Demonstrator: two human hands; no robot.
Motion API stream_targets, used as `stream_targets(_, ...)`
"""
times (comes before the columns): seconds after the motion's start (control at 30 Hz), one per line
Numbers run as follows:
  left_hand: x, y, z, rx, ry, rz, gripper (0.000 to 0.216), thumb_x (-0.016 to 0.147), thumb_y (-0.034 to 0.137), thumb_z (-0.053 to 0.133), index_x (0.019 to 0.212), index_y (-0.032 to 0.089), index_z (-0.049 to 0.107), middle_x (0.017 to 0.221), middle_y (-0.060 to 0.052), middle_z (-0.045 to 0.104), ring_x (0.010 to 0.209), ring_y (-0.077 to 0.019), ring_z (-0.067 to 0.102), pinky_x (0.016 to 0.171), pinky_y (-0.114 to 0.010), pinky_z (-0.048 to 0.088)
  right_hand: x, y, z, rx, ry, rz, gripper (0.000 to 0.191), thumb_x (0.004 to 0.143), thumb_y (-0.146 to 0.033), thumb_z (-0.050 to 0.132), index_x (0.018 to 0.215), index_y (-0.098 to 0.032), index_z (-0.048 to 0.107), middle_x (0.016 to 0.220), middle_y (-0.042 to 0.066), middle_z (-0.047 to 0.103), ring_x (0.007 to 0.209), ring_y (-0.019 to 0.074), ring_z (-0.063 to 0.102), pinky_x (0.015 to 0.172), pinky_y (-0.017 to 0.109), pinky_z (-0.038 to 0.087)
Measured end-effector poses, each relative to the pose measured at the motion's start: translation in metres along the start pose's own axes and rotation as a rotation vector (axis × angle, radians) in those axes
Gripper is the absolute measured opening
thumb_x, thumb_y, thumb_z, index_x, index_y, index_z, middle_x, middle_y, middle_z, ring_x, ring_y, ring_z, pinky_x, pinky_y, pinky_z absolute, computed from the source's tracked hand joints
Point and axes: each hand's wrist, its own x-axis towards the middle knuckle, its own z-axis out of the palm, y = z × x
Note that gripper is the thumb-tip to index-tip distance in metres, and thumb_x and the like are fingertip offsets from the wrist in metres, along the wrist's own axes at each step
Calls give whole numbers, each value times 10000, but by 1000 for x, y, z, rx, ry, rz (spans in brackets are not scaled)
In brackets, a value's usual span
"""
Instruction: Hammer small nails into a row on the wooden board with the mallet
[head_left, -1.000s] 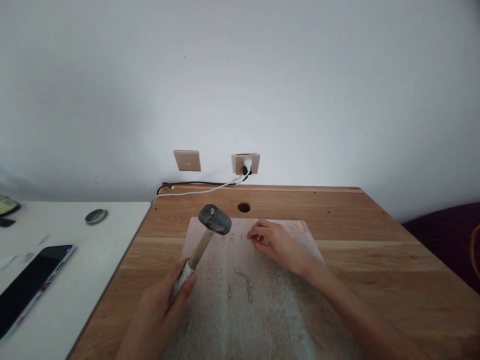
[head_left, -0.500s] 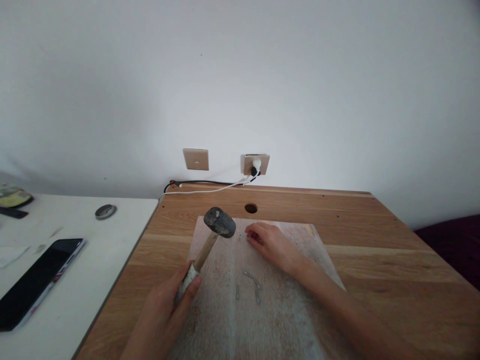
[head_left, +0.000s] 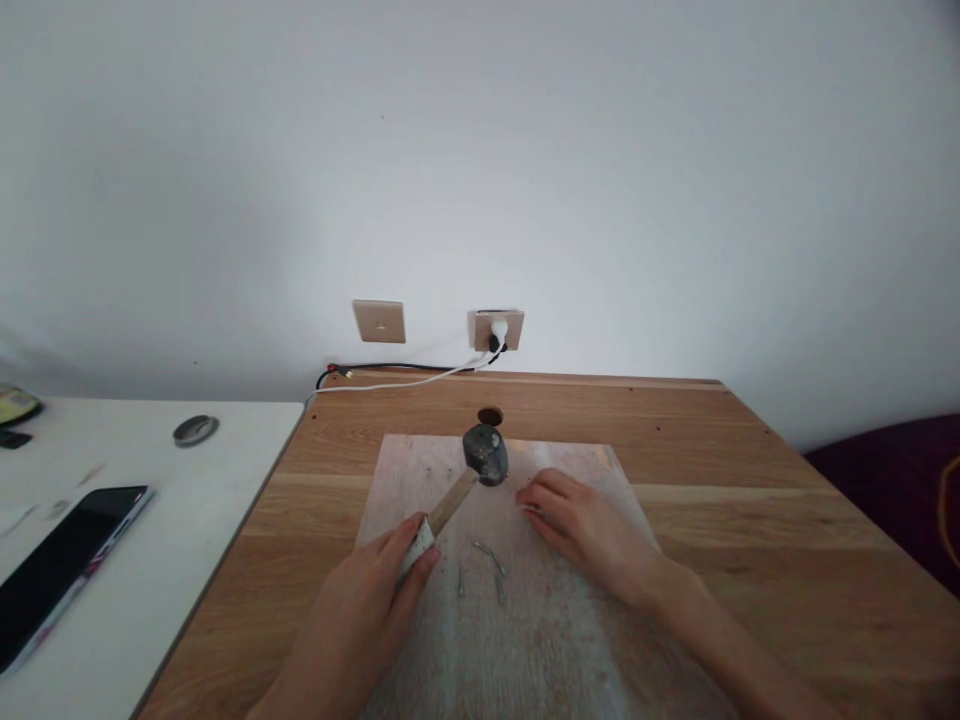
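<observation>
My left hand (head_left: 379, 590) is wrapped round the pale handle of a mallet (head_left: 486, 456) with a dark, worn head, raised over a whitish wooden board (head_left: 547, 650). Right of the mallet head, my right hand (head_left: 574, 520) has its fingers pinched round a thin, light nail (head_left: 529, 508); only a bit of it shows. Between the hands some loose nails lie on the board: a bent-looking pair or single nail (head_left: 489, 556), an upright-lying nail (head_left: 461, 582) and another nail (head_left: 499, 588). Small dark specks dot the board's far part.
The board lies on a wooden desk (head_left: 712, 540) against a white wall. A round cable hole (head_left: 490, 415) sits behind the board, with cables (head_left: 405, 380) along the back edge. On the white table (head_left: 187, 520) at left are a phone (head_left: 67, 560) and a grey ring (head_left: 196, 430).
The mallet has swung right, its head now near my right hand. My right hand has drawn back toward me, with a thin nail showing at its fingertips. The view has shifted slightly.
</observation>
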Motion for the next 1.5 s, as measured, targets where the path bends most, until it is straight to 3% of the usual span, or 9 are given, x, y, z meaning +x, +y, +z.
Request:
stream_targets(0.2,-6,-12,-1,-86,145,45,444,994,507,482,1288,248,690,1208,-58,795,1106,-276,761,938,-363,608,-11,-34,8,-200,-53,-510,158,1044,-152,549,1046,-180,705,1084,63,745,948,199,661,777,312,546)
stream_targets(0.33,-11,-15,-2,-126,200,43,437,981,530,506,1226,250,735,1185,-49,804,1079,-281,772,867,-319,631,-9,-36,9,-260,-117,-588,239,1029,-127,528,915,-224,715,852,39,730,772,190,630,681,320,507)
stream_targets(0.47,-14,-17,-4,-147,221,41,411,976,521,518,1202,271,753,1152,-31,813,1027,-282,788,795,-301,645,-5,-20,2,-170,-96,-456,268,1042,-143,477,996,-241,722,859,39,723,800,196,637,707,312,524)
stream_targets(0.7,-14,-15,-3,-152,200,30,408,984,493,495,1201,265,753,1151,-40,813,1029,-280,788,823,-314,645,21,22,15,322,172,163,163,937,-131,576,982,-221,703,970,45,746,871,179,705,817,302,566)
stream_targets(1.13,-6,-6,2,-162,133,21,440,1001,509,468,1247,245,720,1139,-58,816,1043,-280,779,877,-353,625,30,26,24,233,121,230,131,941,-180,636,1048,-212,704,984,64,730,875,198,689,802,330,561)
stream_targets(1.27,6,9,2,-76,41,44,458,1022,472,452,1336,219,669,1209,-102,789,1100,-297,756,937,-398,593,17,33,15,213,143,276,422,880,-216,713,1292,-225,623,1073,75,730,926,222,697,879,394,569)
stream_targets(1.33,11,14,2,-42,-7,66,452,1029,448,448,1354,213,658,1231,-119,778,1122,-307,745,956,-418,579,5,36,11,197,169,300,407,887,-211,687,1288,-229,620,1083,83,721,937,232,690,895,420,566)
stream_targets(1.43,15,17,2,-56,-33,90,447,1036,451,439,1349,221,660,1239,-118,774,1124,-302,743,952,-413,576,-14,28,5,166,204,234,191,966,-184,570,1122,-222,674,1000,81,702,916,229,677,854,391,572)
stream_targets(1.5,15,15,2,-75,-19,86,450,1032,467,439,1338,226,664,1249,-112,772,1129,-298,741,944,-402,580,-21,12,4,146,145,96,228,998,-140,498,1093,-223,687,1021,83,699,947,225,676,845,358,572)
